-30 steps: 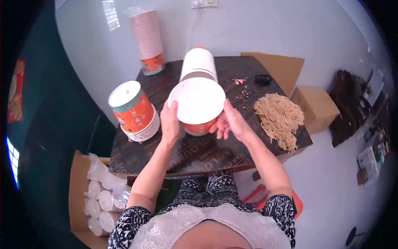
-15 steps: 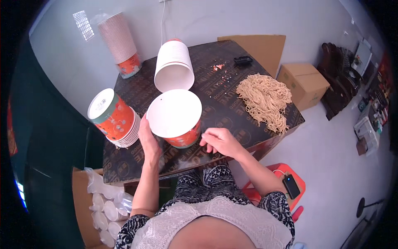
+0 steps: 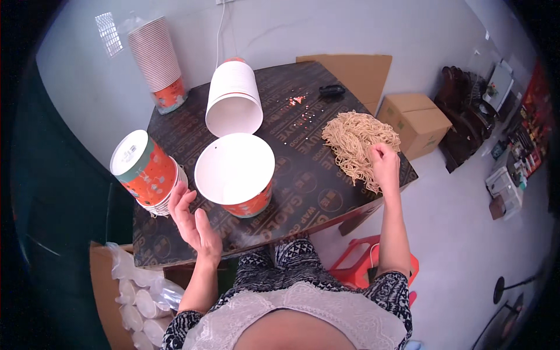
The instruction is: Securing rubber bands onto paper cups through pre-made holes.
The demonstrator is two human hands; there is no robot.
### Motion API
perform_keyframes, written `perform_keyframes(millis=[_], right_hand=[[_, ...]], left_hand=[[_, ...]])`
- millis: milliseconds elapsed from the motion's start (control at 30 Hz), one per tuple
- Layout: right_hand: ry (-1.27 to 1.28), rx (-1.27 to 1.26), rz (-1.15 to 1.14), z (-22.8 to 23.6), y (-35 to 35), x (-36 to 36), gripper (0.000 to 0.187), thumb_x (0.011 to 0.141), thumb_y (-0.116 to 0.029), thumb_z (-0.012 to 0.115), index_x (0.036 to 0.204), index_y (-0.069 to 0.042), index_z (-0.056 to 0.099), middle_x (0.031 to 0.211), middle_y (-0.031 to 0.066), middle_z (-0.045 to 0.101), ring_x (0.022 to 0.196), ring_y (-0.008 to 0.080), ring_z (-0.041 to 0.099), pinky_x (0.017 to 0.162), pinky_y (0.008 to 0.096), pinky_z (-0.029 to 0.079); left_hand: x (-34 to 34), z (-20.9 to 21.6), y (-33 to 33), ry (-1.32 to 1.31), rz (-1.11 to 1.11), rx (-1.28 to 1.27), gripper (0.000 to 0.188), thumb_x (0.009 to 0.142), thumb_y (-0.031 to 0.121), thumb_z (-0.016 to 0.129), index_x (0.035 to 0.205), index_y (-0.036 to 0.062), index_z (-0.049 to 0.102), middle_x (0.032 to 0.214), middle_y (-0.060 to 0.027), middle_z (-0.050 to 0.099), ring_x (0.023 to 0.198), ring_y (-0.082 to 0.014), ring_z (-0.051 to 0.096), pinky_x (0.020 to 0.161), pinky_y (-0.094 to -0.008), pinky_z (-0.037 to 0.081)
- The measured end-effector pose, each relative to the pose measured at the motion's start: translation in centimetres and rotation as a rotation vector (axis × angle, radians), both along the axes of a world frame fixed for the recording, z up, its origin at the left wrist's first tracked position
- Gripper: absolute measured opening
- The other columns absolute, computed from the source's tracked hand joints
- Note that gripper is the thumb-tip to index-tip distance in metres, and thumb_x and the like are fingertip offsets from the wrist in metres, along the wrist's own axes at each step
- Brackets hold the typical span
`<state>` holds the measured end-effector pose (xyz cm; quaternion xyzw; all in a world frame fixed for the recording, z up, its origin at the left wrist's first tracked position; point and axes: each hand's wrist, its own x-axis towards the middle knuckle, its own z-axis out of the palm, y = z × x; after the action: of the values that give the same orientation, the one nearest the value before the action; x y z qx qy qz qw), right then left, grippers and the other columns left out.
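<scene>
My left hand [image 3: 195, 227] is wide open with nothing in it, its fingers up between the upside-down stack of orange tubs [image 3: 153, 175] and the big open tub [image 3: 234, 166]. That open tub stands mouth up on the dark surface [image 3: 286, 166], white inside and orange outside. My right hand [image 3: 385, 166] has its fingers curled in at the pile of tan strings [image 3: 353, 140] on the right side. I cannot tell if it has hold of any. White tubs [image 3: 233, 87] lie sideways behind the open tub.
</scene>
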<state>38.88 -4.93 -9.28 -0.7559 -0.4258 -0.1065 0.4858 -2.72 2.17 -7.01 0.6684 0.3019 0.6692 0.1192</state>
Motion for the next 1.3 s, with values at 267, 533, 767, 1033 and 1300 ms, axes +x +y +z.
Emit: perform_keyframes(millis=[267,533,767,1033,1300], right_hand=[[-0.12,-0.293,0.025,0.6,2.4,1.6,0.021,0.081,-0.018,0.065,0.077,0.002,0.067,0.082,0.0212,0.066,0.081,0.038,0.065,0.073,0.0465,0.05],[-0.092,-0.336,0.049,5.8,4.5,0.8,0.016,0.082,-0.015,0.059,0.078,-0.002,0.067,0.087,0.023,0.065,0.086,0.0402,0.064,0.074,0.0478,0.05],[0.073,0.059,0.202,12.7,6.3,-0.2,0.017,0.084,-0.017,0.06,0.084,-0.003,0.068,0.072,0.0128,0.065,0.068,0.0184,0.064,0.065,0.0333,0.049],[0.444,0.476,0.489,19.0,6.8,-1.9,0.015,0.096,-0.012,0.052,0.087,-0.001,0.059,0.085,0.0117,0.07,0.06,0.0086,0.059,0.05,0.0218,0.047],[0.179,0.395,1.085,20.3,1.0,-11.9,0.01,0.093,-0.006,0.055,0.085,0.0,0.058,0.08,0.0075,0.065,0.064,0.0103,0.059,0.057,0.0236,0.048]], left_hand=[[0.4,0.0,-1.2,0.054,-0.029,-0.028,0.03,0.095,0.021,0.05,0.108,-0.0049,0.058,0.137,-0.0231,0.042,0.126,-0.0321,0.045,0.105,-0.0442,0.036],[0.2,0.1,-1.7,0.082,-0.056,-0.058,0.026,0.094,0.019,0.051,0.105,-0.0038,0.058,0.133,-0.0233,0.046,0.123,-0.0317,0.048,0.104,-0.044,0.038],[0.6,0.1,-2.0,0.067,-0.068,-0.047,0.02,0.094,0.015,0.053,0.104,-0.002,0.058,0.133,-0.0185,0.047,0.12,-0.0262,0.049,0.103,-0.0401,0.039],[0.6,0.5,-2.6,0.063,-0.099,-0.03,0.018,0.092,0.012,0.054,0.103,-0.0022,0.058,0.13,-0.0207,0.049,0.118,-0.0284,0.05,0.102,-0.0412,0.039],[0.4,1.1,-4.0,0.094,-0.157,-0.005,0.012,0.091,0.003,0.054,0.101,-0.0027,0.058,0.119,-0.022,0.056,0.105,-0.0269,0.057,0.094,-0.0389,0.046]])
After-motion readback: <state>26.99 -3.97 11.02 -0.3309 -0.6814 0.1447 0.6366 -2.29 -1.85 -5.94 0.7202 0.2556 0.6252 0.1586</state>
